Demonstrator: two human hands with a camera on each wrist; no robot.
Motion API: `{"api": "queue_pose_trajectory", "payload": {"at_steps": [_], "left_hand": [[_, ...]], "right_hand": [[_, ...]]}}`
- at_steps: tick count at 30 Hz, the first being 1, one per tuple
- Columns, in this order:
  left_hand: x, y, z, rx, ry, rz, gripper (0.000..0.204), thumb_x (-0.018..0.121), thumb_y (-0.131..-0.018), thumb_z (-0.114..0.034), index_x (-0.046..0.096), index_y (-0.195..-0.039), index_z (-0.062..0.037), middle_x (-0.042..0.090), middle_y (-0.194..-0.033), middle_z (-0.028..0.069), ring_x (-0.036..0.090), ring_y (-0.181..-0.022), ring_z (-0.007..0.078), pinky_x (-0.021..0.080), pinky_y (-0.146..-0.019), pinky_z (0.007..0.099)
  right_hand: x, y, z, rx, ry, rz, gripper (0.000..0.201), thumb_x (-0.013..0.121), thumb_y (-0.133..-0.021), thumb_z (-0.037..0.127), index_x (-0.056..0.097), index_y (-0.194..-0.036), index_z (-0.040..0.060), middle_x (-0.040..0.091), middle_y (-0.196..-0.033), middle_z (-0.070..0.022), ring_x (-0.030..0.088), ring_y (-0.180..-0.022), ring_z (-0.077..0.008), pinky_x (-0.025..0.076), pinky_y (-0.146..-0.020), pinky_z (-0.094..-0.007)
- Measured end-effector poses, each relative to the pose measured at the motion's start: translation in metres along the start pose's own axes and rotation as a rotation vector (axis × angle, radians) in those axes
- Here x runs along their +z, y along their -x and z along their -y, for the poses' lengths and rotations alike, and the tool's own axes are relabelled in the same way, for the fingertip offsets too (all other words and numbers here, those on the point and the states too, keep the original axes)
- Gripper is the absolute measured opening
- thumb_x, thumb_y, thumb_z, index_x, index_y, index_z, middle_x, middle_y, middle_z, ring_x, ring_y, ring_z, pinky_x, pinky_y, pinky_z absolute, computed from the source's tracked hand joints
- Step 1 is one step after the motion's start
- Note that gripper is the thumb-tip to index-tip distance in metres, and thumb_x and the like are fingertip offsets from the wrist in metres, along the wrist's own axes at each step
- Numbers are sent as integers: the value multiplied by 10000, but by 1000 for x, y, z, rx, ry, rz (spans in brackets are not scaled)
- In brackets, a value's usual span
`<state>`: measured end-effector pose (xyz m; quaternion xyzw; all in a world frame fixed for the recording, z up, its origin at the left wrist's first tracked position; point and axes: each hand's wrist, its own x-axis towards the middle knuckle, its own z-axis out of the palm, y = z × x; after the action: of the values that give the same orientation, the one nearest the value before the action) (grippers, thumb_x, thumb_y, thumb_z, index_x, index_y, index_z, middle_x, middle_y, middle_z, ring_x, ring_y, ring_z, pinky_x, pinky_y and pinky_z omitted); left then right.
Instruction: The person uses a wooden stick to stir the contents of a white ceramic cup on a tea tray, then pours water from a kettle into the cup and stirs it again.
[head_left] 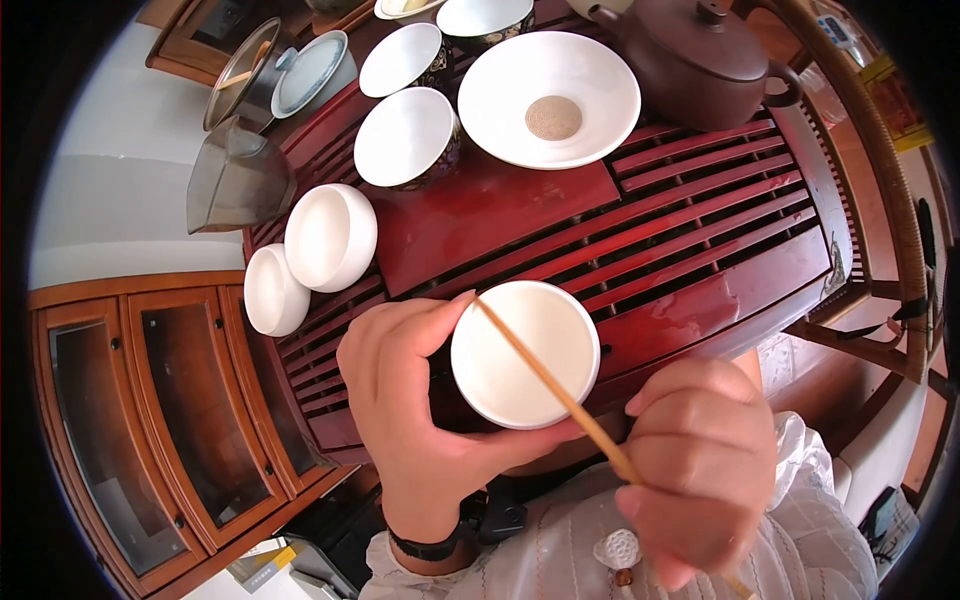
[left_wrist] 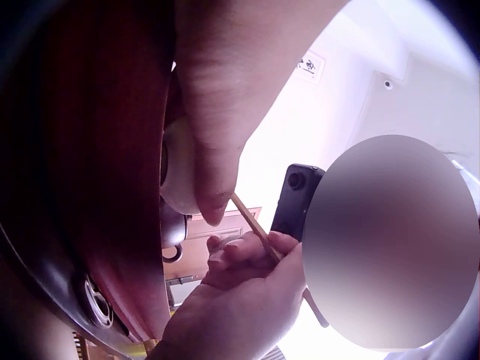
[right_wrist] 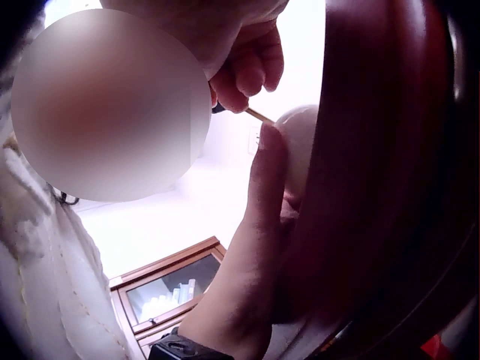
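My left hand (head_left: 410, 425) grips a white cup (head_left: 500, 385) near the front edge of the tray, thumb and fingers curled round its sides. The cup's mouth faces the head camera, and its inside is plain white. My right hand (head_left: 700, 460), fingers curled, holds a thin wooden stick (head_left: 590, 425) that slants across the cup's mouth. The stick's far tip overlaps the rim by my left fingertips in the head view. In the left wrist view, my left thumb (left_wrist: 214, 180) lies along the cup (left_wrist: 180, 172). The right wrist view shows the cup (right_wrist: 300, 142) beyond my right fingers.
A slatted red-brown tea tray (head_left: 490, 230) carries a wide white bowl (head_left: 490, 110), a dark teapot (head_left: 690, 70), two small white cups (head_left: 330, 240) and patterned cups (head_left: 405, 135). A glass pitcher (head_left: 235, 180) and a lidded bowl (head_left: 312, 75) stand left. A chair (head_left: 885, 150) is right.
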<state>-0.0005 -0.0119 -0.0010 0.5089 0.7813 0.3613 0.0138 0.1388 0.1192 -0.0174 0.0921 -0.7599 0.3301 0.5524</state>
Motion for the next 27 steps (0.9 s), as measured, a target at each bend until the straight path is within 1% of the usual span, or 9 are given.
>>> {"api": "queue_pose_trajectory", "payload": {"at_steps": [1,8,11,13,16,20,23,26,27], "left_hand": [[0,0,1,0,5,17,824,945,-438,-324,587,-1133,-62,605,-1073,84,551,-995,302,397,-895,437],[1,0,0,6,-11,10,825,944,-442,-325,581,-1134,-60,608,-1080,85,554,-995,299,398,-895,438],[0,0,1,3,-14,11,826,944,-442,-334,581,-1131,-59,609,-1079,83,557,-990,296,400,-894,437],[2,0,0,15,-2,-4,837,946,-438,-346,580,-1133,-57,610,-1077,82,559,-988,296,403,-890,437],[1,0,1,28,-19,9,846,947,-435,-361,578,-1133,-56,610,-1078,82,560,-990,296,406,-884,438],[1,0,2,37,-37,-7,846,949,-437,-371,580,-1129,-55,609,-1077,83,561,-987,296,407,-882,438],[1,0,1,41,-14,-17,841,948,-440,-375,583,-1127,-56,610,-1079,82,562,-984,295,406,-884,439],[1,0,0,11,-18,9,839,950,-440,-372,585,-1126,-55,610,-1082,82,563,-982,295,406,-886,437],[2,-1,0,18,-8,-3,840,950,-440,-371,585,-1127,-55,611,-1083,82,563,-982,295,405,-886,437]], "right_hand": [[-3,0,-2,-64,-26,97,391,387,-1032,352,490,-827,35,533,-593,-57,487,-479,-167,487,-515,-338],[-5,2,-2,-62,-13,83,389,388,-1031,349,494,-822,38,532,-592,-57,486,-475,-167,485,-511,-340],[-5,2,3,-25,-19,127,391,392,-1030,348,502,-827,33,533,-596,-56,482,-473,-167,485,-511,-343],[-4,4,6,68,46,55,394,398,-1027,352,512,-837,26,534,-602,-55,480,-475,-167,488,-513,-345],[-5,3,2,-18,-24,123,401,403,-1026,357,513,-832,24,536,-605,-59,479,-475,-169,489,-514,-346],[-5,2,3,28,36,108,403,403,-1026,357,504,-820,26,539,-606,-64,480,-474,-170,490,-513,-347],[-6,4,0,-18,30,78,396,401,-1026,359,498,-828,29,544,-609,-67,480,-474,-170,491,-515,-351],[-5,4,3,-29,-31,127,388,392,-1029,359,502,-849,33,543,-609,-63,484,-475,-170,491,-516,-350],[-5,4,5,18,13,93,387,390,-1030,361,504,-855,35,543,-609,-62,487,-475,-171,490,-516,-347]]}}
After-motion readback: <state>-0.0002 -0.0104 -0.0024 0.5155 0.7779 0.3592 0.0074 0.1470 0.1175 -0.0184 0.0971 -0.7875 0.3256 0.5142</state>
